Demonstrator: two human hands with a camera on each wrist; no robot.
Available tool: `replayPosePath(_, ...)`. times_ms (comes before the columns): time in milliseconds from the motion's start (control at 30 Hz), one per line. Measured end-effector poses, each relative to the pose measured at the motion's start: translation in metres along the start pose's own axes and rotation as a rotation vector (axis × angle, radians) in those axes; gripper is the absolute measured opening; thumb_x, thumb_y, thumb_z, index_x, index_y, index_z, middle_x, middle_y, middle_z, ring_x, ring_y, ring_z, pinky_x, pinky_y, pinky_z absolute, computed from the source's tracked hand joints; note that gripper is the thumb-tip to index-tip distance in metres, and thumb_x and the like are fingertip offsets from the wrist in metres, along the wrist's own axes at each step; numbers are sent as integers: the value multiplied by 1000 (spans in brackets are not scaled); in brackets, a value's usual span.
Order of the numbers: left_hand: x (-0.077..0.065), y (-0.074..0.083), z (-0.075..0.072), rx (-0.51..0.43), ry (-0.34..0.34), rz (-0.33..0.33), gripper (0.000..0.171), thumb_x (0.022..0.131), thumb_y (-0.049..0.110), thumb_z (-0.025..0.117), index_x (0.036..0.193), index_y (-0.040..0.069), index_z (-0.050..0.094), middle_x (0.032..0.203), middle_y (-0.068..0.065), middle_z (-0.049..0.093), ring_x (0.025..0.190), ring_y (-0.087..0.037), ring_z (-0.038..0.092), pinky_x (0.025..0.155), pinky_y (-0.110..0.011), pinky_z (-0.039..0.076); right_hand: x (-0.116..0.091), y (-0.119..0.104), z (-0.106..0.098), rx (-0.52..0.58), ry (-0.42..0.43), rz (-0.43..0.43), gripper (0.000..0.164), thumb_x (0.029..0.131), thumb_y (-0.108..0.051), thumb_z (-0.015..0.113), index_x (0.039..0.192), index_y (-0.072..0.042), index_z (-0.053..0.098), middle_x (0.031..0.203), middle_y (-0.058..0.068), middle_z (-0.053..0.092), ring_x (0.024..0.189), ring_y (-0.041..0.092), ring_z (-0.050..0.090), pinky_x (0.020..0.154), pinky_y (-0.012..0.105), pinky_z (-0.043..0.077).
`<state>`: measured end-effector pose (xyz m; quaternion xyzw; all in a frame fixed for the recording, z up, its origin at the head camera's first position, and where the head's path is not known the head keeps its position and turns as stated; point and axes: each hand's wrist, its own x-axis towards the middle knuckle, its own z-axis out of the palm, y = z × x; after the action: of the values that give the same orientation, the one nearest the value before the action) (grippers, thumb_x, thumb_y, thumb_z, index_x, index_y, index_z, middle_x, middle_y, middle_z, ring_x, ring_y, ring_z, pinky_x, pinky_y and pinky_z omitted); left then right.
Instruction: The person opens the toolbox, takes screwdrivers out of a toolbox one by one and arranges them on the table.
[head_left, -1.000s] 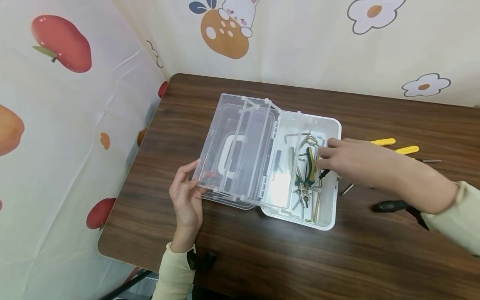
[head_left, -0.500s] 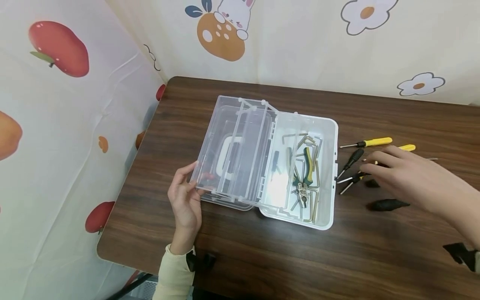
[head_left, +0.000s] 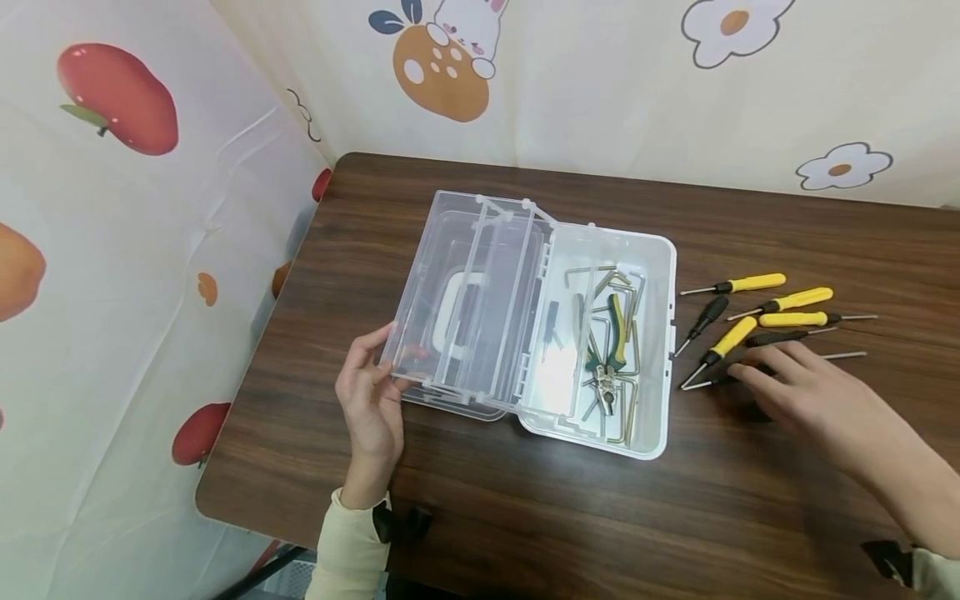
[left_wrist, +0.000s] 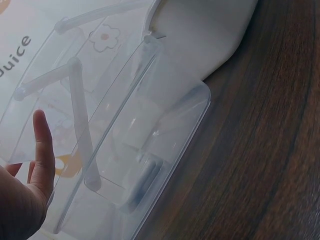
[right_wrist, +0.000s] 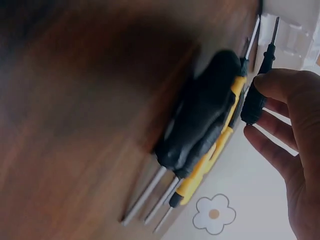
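A white toolbox (head_left: 660, 350) stands with its clear lid (head_left: 465, 408) folded out to the left. My left hand (head_left: 372, 400) grips the left edge of its clear plastic tray (head_left: 502, 317), some fingers showing through from below. In the left wrist view, that hand (left_wrist: 30, 195) is beside the clear panels. Inside the box lie pliers (head_left: 617, 333) with green and yellow handles and several hex keys (head_left: 633, 400). Right of the box, my right hand (head_left: 802, 392) pinches a black screwdriver (right_wrist: 256, 97) by its handle, between thumb and fingers in the right wrist view.
Several yellow-handled screwdrivers (head_left: 795, 319) and black-handled ones (head_left: 708, 315) lie loosely together right of the box. The brown table (head_left: 525, 517) ends at a patterned cloth wall (head_left: 615, 100) behind; another cloth (head_left: 135, 333) hangs at the left.
My right hand has drawn back rightward from over the toolbox to the loose screwdrivers and now pinches a black one. The left hand keeps its grip on the tray.
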<state>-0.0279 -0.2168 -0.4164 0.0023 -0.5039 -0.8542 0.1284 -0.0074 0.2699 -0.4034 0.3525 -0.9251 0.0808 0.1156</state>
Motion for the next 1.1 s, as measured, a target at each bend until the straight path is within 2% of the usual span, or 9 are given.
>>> replayPosePath(167, 0, 0, 0, -2, 1, 6, 43, 94, -4, 35, 122, -5, 68, 121, -13, 65, 84, -21, 77, 64, -30, 65, 0, -7, 9, 21, -23, -1, 67, 114, -43, 16, 112, -7, 72, 109, 9, 68, 103, 30, 62, 75, 47, 56)
replayPosePath(367, 0, 0, 1, -9, -6, 6, 43, 94, -4, 36, 122, -4, 69, 122, -13, 64, 84, -21, 77, 64, -30, 65, 0, -15, 18, 33, -37, 22, 66, 113, -41, 17, 110, -6, 73, 107, 10, 67, 102, 32, 62, 68, 49, 59)
replayPosePath(700, 0, -1, 1, 7, -7, 11, 43, 94, -4, 35, 122, -4, 68, 122, -14, 64, 84, -21, 77, 64, -30, 65, 5, -20, 16, 31, -18, 51, 61, 111, -43, 24, 113, -6, 72, 106, 11, 68, 100, 34, 63, 75, 53, 56)
replayPosePath(800, 0, -1, 1, 4, -9, 11, 43, 94, -4, 35, 122, -4, 68, 122, -14, 64, 84, -21, 77, 64, -30, 65, 11, -23, 13, 35, 9, 65, 58, 111, -43, 26, 112, -7, 71, 105, 9, 67, 98, 31, 63, 77, 49, 54)
replayPosePath(933, 0, 1, 1, 7, -2, 1, 43, 94, -4, 35, 122, -3, 69, 122, -13, 64, 85, -21, 77, 65, -30, 65, 21, -34, 13, 97, 56, 106, 56, 111, -43, 31, 115, -5, 71, 108, 8, 67, 100, 27, 62, 83, 39, 47)
replayPosePath(1033, 0, 2, 2, 18, 16, -15, 44, 94, -4, 35, 120, 0, 70, 120, -12, 65, 85, -20, 77, 66, -30, 65, 27, -49, 14, 190, 69, 193, 49, 109, -41, 42, 127, -3, 67, 122, 14, 66, 111, 30, 60, 101, 25, 44)
replayPosePath(1100, 0, 4, 2, 33, 23, -25, 44, 93, -4, 36, 121, 1, 70, 120, -11, 66, 85, -20, 77, 67, -30, 65, 31, -59, 15, 257, 74, 271, 43, 107, -31, 53, 139, -4, 61, 134, 18, 62, 121, 34, 57, 113, 12, 33)
